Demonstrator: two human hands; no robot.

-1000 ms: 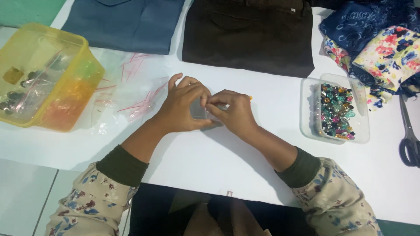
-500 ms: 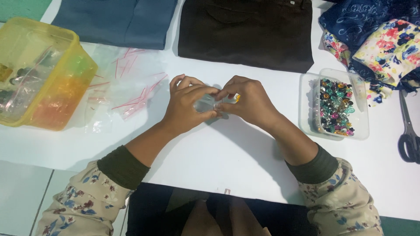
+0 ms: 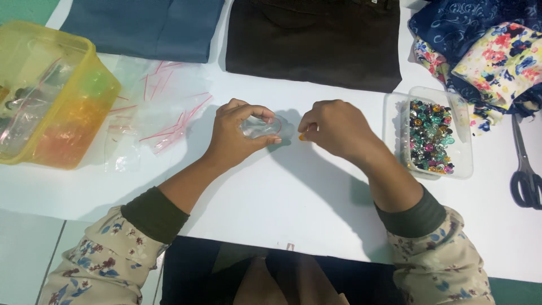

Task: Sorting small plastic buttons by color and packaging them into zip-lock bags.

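My left hand (image 3: 234,135) holds a small clear zip bag (image 3: 261,126) between thumb and fingers, its mouth turned to the right, just above the white table (image 3: 282,197). My right hand (image 3: 333,129) is a short way to the right of the bag and pinches a small orange bead (image 3: 302,136) at its fingertips. A clear plastic tray (image 3: 463,164) of several coloured beads (image 3: 430,135) lies right of my right hand.
A pile of clear zip bags with red strips (image 3: 158,113) lies left of my left hand. A yellow plastic box (image 3: 73,113) stands at the far left. Blue cloth (image 3: 147,25), dark brown cloth (image 3: 316,39) and patterned fabrics (image 3: 480,51) lie along the back. Scissors (image 3: 525,169) lie far right.
My hands were joined over the small bag; now they have come apart. The right hand has moved right with an orange bead, while the left keeps the bag.
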